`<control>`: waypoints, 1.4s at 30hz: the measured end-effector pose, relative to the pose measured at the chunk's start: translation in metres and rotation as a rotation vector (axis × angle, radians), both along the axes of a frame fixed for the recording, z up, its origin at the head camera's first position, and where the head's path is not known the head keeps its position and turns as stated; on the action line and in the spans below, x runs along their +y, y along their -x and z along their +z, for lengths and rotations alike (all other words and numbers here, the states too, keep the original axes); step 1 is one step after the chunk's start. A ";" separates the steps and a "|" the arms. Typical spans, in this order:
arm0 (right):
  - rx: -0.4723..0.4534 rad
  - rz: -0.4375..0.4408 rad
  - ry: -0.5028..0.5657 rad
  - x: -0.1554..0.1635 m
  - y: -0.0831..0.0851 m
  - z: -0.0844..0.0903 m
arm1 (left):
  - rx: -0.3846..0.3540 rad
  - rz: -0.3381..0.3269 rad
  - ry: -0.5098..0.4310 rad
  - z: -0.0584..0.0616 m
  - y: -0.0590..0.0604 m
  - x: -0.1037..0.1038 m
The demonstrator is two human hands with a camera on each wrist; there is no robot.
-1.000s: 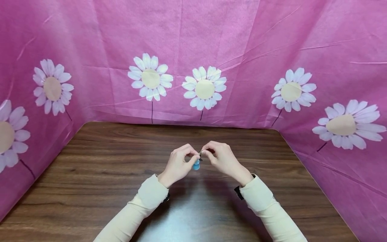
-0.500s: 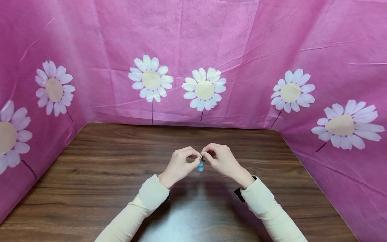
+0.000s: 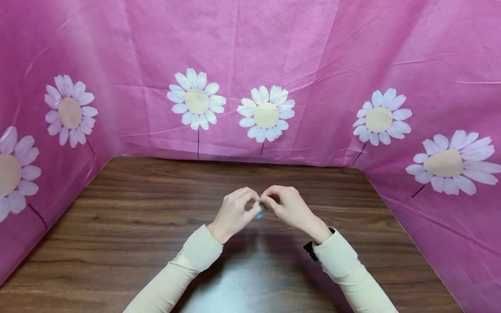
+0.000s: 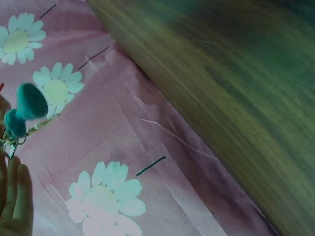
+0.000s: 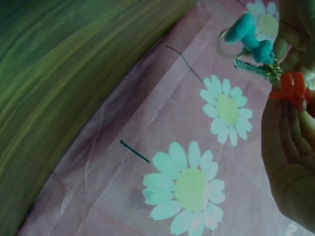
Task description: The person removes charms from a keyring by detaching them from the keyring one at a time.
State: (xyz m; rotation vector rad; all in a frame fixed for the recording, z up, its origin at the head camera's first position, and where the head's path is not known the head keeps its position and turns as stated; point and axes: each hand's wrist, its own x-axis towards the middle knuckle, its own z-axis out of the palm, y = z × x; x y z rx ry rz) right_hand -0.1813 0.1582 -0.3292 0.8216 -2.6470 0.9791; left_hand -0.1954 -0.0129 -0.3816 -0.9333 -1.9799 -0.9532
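Over the middle of the table, my left hand (image 3: pixel 235 211) and right hand (image 3: pixel 291 206) meet fingertip to fingertip on a small keychain. Its blue-green charm (image 5: pixel 246 32), knobbed with a wider rounded end, dangles by my left fingertips; the head view shows only a bit of this charm (image 3: pixel 259 212). Metal chain links (image 5: pixel 253 67) run from the charm to the pinch point. An orange-red piece (image 5: pixel 294 86) shows at the right fingers in the right wrist view. Both hands pinch the metal part, which the fingertips largely cover.
A brown wood-grain table (image 3: pixel 156 187) lies under both forearms. Pink cloth (image 3: pixel 305 52) printed with white daisies stands round its back and sides, close to the table's edges.
My left hand has shifted slightly right, bringing the blue charm against the right fingertips. Less of the charm shows now than a second ago. The right hand has barely moved.
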 end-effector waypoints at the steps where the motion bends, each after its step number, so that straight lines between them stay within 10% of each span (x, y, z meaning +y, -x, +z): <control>1: -0.002 -0.005 -0.014 0.000 0.000 0.001 | 0.019 0.000 -0.006 -0.001 0.000 0.000; 15: -0.019 -0.102 -0.180 0.000 -0.008 0.012 | 0.192 0.020 0.117 -0.002 0.001 0.004; 23: 0.282 -0.173 -0.367 -0.014 -0.018 0.006 | 0.235 0.140 0.182 0.001 -0.003 0.009; 32: 0.594 -0.151 -0.544 -0.024 -0.023 -0.003 | 0.103 0.151 0.089 -0.004 -0.006 0.007; 42: 0.638 -0.055 -0.323 -0.016 -0.011 -0.018 | -0.151 0.092 -0.130 -0.009 -0.005 0.005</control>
